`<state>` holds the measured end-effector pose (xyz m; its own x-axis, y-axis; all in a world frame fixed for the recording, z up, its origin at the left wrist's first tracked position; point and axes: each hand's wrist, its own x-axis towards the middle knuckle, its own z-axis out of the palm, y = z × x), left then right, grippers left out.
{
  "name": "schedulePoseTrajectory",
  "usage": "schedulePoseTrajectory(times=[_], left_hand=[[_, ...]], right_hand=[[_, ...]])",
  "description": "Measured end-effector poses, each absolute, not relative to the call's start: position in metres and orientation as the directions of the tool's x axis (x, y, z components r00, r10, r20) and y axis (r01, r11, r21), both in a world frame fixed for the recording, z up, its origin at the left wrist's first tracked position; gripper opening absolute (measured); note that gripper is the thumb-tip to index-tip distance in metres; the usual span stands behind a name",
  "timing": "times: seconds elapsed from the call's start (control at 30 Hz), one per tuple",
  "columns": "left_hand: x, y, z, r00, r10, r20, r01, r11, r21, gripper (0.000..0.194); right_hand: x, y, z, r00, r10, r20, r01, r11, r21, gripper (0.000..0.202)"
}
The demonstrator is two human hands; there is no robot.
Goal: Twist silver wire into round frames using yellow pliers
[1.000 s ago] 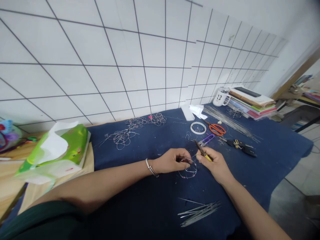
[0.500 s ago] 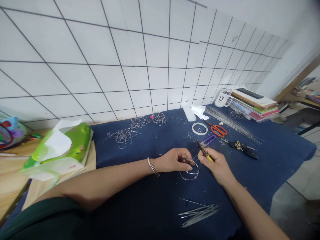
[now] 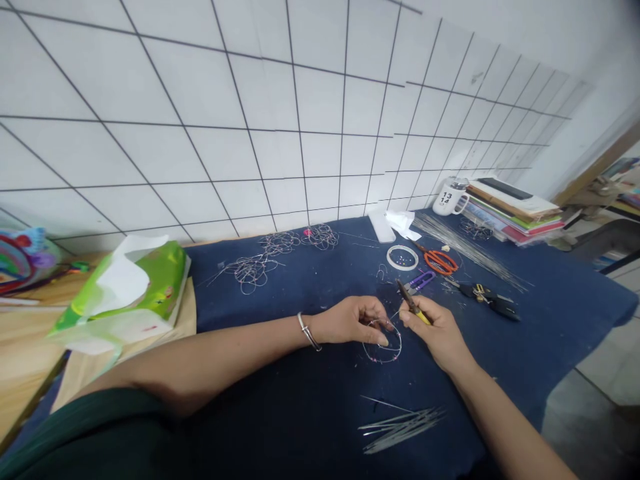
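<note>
Holding beaded wire ring (image 3: 382, 362) in left hand (image 3: 345, 325), pinching between thumb and curled fingers, gap closed down to the wire. Showing pink beads on ring's near side. Positioning ring between both hands, slightly left of right hand (image 3: 436, 331), over the blue cloth-covered surface (image 3: 565, 293). Being unable to tell about contact between ring and cloth.

Gripping pliers (image 3: 414, 305) in right hand, fingers closed round yellow handle, pointing dark nose up and away to the left. Running a thin wire end between ring and right fingertips; being unable to tell about any pinch on it there.

Wearing silver bangle (image 3: 309, 333) on left wrist.

Having short wire pieces (image 3: 403, 428) in a loose bundle on the near side. Seeing purple snips (image 3: 423, 280) just beyond pliers, then white round dish (image 3: 403, 268) with small beads inside, orange-handled scissors (image 3: 441, 263) just right of dish. Spotting black-handled tool (image 3: 493, 300) farther right, long wires (image 3: 465, 247) behind it. Seeing wire tangles (image 3: 253, 272) toward the wall, green tissue pack (image 3: 165, 283) at left, white mug (image 3: 447, 199) beside book stack (image 3: 513, 210) at far right.
</note>
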<state>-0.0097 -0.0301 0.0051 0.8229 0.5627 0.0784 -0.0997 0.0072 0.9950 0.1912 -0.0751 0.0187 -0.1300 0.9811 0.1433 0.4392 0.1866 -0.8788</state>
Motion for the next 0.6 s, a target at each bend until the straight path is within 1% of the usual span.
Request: schedulePoseTrajectory(times=[0.13, 0.23, 0.43, 0.6], left_hand=[[-0.009, -0.031, 0.001, 0.813, 0.576, 0.082, -0.165, 0.093, 0.982, 0.038], [-0.008, -0.031, 0.0, 0.798, 0.595, 0.095, -0.205, 0.12, 0.971, 0.044], [-0.007, -0.029, -0.004, 0.823, 0.555, 0.125, -0.225, 0.115, 0.968, 0.038], [-0.007, -0.03, -0.007, 0.819, 0.557, 0.14, -0.232, 0.097, 0.968, 0.037]], right_hand=[[0.191, -0.075, 0.019, -0.123, 0.981, 0.151, 0.436, 0.19, -0.88, 0.021], [0.191, -0.075, 0.019, -0.13, 0.98, 0.153, 0.439, 0.195, -0.877, 0.02], [0.192, -0.075, 0.018, -0.137, 0.981, 0.14, 0.432, 0.187, -0.882, 0.019], [0.192, -0.075, 0.019, -0.143, 0.98, 0.141, 0.437, 0.19, -0.879, 0.018]])
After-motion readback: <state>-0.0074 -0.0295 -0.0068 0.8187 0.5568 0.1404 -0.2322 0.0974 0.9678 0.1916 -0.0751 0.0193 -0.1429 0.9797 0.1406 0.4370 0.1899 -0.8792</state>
